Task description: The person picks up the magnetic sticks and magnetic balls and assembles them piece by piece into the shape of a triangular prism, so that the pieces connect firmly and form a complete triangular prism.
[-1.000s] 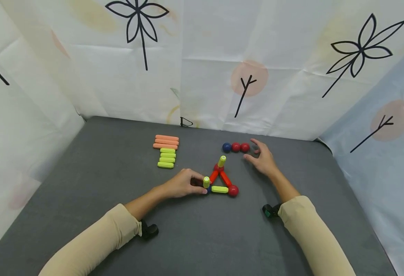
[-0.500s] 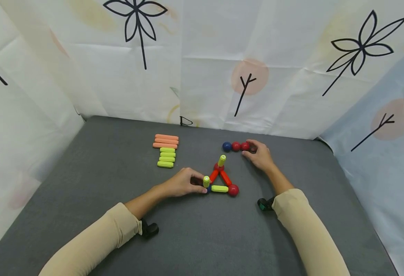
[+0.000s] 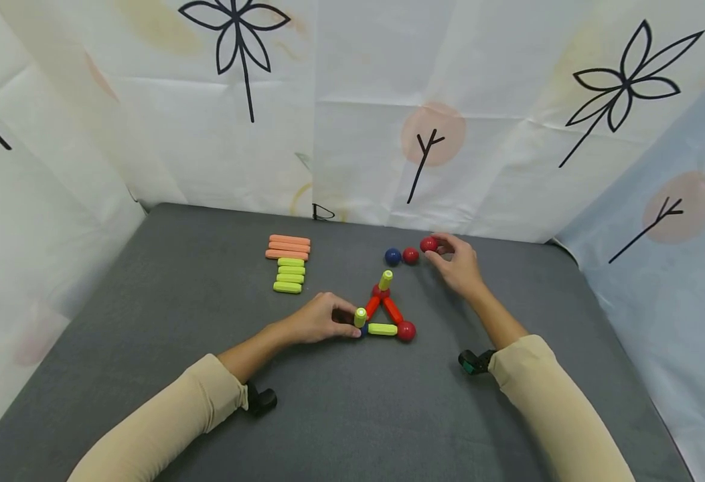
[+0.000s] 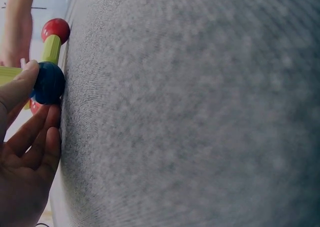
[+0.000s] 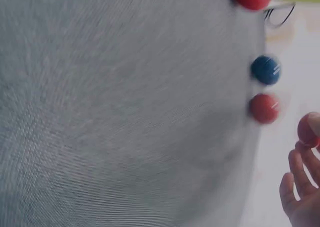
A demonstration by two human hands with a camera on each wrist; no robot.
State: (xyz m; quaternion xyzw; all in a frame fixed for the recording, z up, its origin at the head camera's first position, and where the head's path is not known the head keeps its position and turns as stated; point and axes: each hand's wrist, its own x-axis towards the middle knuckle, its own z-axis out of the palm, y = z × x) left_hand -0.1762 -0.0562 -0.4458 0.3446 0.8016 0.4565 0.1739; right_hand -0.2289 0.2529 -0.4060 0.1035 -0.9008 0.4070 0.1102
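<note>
My left hand (image 3: 319,320) grips the blue ball (image 4: 50,83) at the near left corner of a triangle built from balls and rods. Red rods (image 3: 392,310) form two of its sides and a yellow-green rod (image 3: 382,329) the front one. Short yellow-green rods stand upright on the blue corner and on the far red ball (image 3: 380,290); a red ball (image 3: 406,331) makes the right corner. Between thumb and fingers my right hand (image 3: 460,269) pinches a loose red ball (image 3: 428,244), which in the right wrist view is raised off the table.
Another blue ball (image 3: 393,257) and a red ball (image 3: 410,256) lie side by side behind the triangle. Left of them are stacked rows of orange rods (image 3: 288,246) and yellow-green rods (image 3: 289,278). A printed cloth (image 3: 364,154) hangs along the grey table's (image 3: 352,415) back edge.
My right hand has closed on the rightmost red ball of the row and lifted it away from the other two. The left hand stays at the blue corner.
</note>
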